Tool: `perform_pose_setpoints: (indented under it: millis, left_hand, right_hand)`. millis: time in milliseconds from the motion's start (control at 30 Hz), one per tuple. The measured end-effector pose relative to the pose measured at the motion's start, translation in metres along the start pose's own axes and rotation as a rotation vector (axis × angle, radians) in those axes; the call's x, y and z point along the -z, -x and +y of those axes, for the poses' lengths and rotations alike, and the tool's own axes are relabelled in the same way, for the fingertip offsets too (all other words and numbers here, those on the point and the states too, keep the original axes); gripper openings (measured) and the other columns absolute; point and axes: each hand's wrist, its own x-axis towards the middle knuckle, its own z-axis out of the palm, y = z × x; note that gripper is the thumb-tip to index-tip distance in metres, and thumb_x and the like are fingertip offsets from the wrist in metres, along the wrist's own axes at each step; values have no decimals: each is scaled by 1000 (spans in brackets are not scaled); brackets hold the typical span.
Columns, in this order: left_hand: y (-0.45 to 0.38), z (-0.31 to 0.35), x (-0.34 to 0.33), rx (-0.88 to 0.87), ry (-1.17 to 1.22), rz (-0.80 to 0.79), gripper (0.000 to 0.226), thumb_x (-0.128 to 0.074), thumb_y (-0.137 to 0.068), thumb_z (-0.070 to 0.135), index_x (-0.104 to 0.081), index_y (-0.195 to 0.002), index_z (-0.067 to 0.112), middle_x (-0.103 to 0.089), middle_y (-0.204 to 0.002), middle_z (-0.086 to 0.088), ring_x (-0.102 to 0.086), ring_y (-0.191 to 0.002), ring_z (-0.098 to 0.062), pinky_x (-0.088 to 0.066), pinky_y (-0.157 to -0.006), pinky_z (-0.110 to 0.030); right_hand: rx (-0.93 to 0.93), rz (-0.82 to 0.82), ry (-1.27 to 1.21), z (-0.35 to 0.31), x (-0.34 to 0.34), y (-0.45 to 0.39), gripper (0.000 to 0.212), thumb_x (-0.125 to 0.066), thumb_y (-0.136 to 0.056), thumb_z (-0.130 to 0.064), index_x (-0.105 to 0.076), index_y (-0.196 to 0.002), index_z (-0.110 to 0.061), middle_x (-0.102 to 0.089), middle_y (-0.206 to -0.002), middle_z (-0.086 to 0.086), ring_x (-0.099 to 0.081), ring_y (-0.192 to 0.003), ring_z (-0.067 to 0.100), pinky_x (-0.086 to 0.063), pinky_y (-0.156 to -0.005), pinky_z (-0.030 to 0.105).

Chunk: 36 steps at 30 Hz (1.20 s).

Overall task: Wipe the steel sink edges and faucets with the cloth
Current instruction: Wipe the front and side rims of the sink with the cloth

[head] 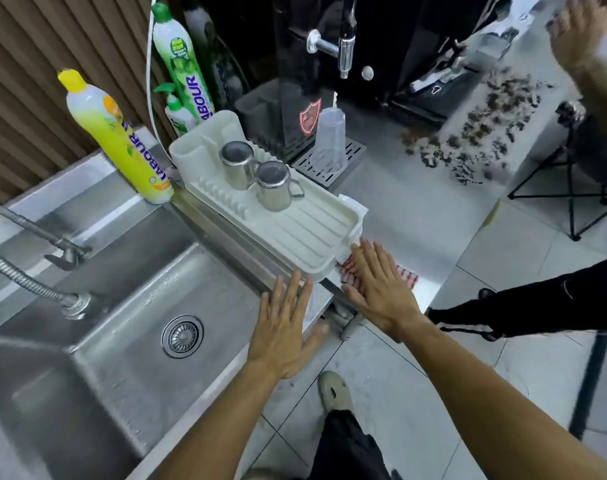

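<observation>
Fig. legend, head view: task looks to be at its start, judging by layout. The cloth [404, 277], red-and-white striped, lies flat on the steel counter [416, 209] at approx. 3 o'clock from the sink basin [115, 327], just beside the near corner of the white drying rack [295, 233]; it is spread out, not bunched for wiping. Water droplets show on the basin wall and no hand is at the faucet [35, 233] at 9 o'clock or the flexible hose [25, 278], so rims and taps appear untouched (a judgement, not seen directly). Left: pick up cloth, wipe sink edges, then faucets. Right hand [378, 289] lies palm-down on the cloth, fingers straight and spread, pointing approx. 11 o'clock toward the rack; pressing or resting, no grip. Left hand [284, 323] also palm-down w/ fingers extended and slightly fanned, over the sink's right-hand rim near the rack corner; contact w/ the steel cannot be told. Both forearms enter from 6 o'clock. Two steel mugs [257, 174] sit inverted on the rack; yellow detergent bottle [118, 140] stands at 12 o'clock from the basin.
</observation>
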Motion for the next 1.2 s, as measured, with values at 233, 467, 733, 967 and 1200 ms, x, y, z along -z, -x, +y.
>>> perform_pose_setpoints:
  millis: [233, 467, 733, 967, 1200]
  left_hand:
    - [15, -10, -33, 29, -9, -143, 94, -11, -91, 76, 32, -156, 23, 38, -163, 4, 33, -152, -19, 11, -127, -45]
    - [19, -13, -34, -4, 31, -91, 90, -19, -98, 72, 29, -157, 24, 38, -163, 6, 37, -149, -14, 19, -124, -38]
    - [41, -32, -43, -61, 36, -63, 85, -17, -101, 69, 21, -160, 21, 30, -166, 7, 32, -151, -11, 14, -126, -36]
    - [97, -70, -57, -57, 30, 20, 80, -8, -101, 66, 1, -163, 16, 9, -170, 0, 9, -159, -17, 7, -127, -34]
    - [124, -84, -58, -37, 36, 23, 81, -23, -101, 61, 3, -164, 17, 7, -172, 0, 10, -159, -17, 5, -127, -36]
  right_hand:
    - [-137, -56, 38, 17, -33, 5, 88, -15, -99, -75, 12, -163, -20, 16, -171, 3, 19, -157, 22, 11, -128, 41]
    - [-137, 71, 0, 6, -48, 18, 65, -22, -107, -55, -8, -163, -24, -4, -170, 0, 2, -159, 23, 15, -126, 32]
    - [-493, 191, -604, -48, -37, 27, 57, -29, -110, -47, -32, -160, -18, -26, -168, 11, -15, -157, 32, -14, -128, 45]
    - [-51, 110, -474, -168, -85, 51, 60, -26, -110, -51, -27, -162, -21, -13, -170, -5, 2, -159, 17, -1, -129, 45]
    - [245, -57, 13, -117, -66, 31, 61, -13, -109, -52, -6, -163, -24, 0, -171, 1, 14, -157, 20, 19, -124, 33]
